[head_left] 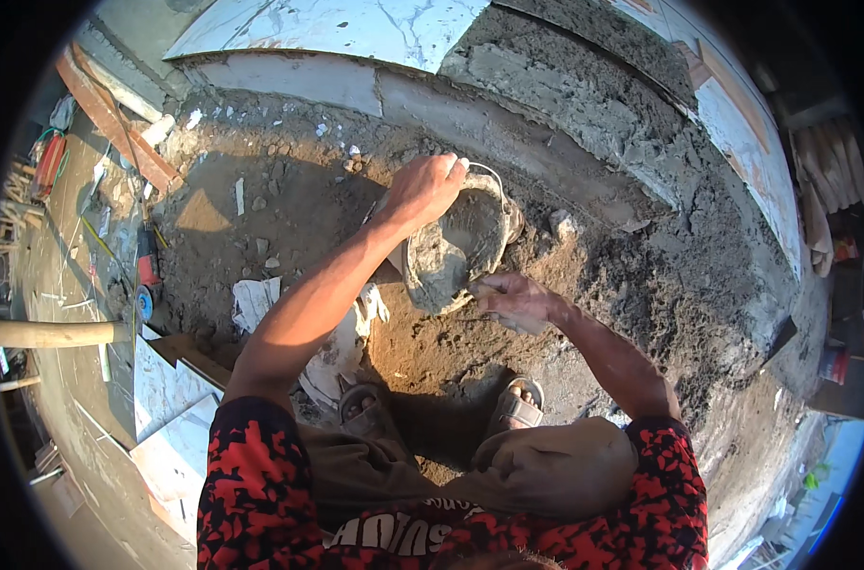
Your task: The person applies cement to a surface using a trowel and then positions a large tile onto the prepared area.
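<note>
Apparently steadying the bucket (503, 217), ahead of the feet (524, 390).
Left hand (430, 188) clasps its handle (489, 170); right hand (517, 300) curls at the near rim (441, 310), grip unclear; the next move likely calls for a balanced hold.

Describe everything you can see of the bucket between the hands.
The bucket is a mortar-crusted vessel with an uneven, roughly oval mouth facing the camera. Wet-looking grey mix lies inside, coating the inner wall. A thin, pale, curved handle arcs at its far edge, where the left hand grips. The right hand has its fingers at the near right rim. The bucket is over the dirt ground, ahead of the sandalled feet; its base is hidden, so its support is unclear.
</note>
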Demonstrator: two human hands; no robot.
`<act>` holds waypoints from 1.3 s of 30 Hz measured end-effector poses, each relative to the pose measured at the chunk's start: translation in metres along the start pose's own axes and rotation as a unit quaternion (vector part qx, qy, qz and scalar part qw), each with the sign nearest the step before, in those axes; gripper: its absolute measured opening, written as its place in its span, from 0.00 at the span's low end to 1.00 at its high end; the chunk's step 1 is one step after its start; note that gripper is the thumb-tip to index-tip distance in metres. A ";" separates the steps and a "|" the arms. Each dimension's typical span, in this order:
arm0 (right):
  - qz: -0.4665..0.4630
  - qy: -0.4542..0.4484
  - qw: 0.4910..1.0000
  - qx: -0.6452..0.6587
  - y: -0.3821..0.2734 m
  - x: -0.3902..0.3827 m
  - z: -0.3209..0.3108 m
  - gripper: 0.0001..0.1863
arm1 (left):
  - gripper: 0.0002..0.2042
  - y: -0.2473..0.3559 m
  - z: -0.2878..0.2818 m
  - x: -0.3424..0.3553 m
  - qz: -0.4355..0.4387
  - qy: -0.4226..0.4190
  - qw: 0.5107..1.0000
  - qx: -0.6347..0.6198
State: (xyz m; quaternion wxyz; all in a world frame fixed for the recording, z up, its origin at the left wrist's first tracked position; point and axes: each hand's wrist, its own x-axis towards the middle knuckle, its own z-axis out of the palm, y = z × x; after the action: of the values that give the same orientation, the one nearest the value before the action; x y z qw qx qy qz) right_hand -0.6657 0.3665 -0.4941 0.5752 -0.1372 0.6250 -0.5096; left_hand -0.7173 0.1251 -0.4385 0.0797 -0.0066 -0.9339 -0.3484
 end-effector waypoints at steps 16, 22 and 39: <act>-0.005 0.077 0.992 0.102 -0.136 -0.109 -0.054 0.12 | 0.23 -0.061 -0.028 0.040 -0.187 0.019 0.981 -0.056; -0.119 0.328 0.896 -0.274 -0.224 -0.081 -0.109 0.16 | 0.20 -0.064 -0.027 0.036 -0.163 0.006 0.983 -0.090; 0.011 0.473 0.767 -0.433 -0.264 -0.037 -0.108 0.21 | 0.22 -0.061 -0.025 0.034 -0.155 0.027 0.985 -0.074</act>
State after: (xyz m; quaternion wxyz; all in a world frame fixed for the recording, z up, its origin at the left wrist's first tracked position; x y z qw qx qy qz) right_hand -0.8567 0.3292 -0.2825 0.0924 -0.1064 0.9738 -0.1787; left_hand -0.7518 0.0606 -0.4543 0.0494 0.1414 -0.8930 -0.4245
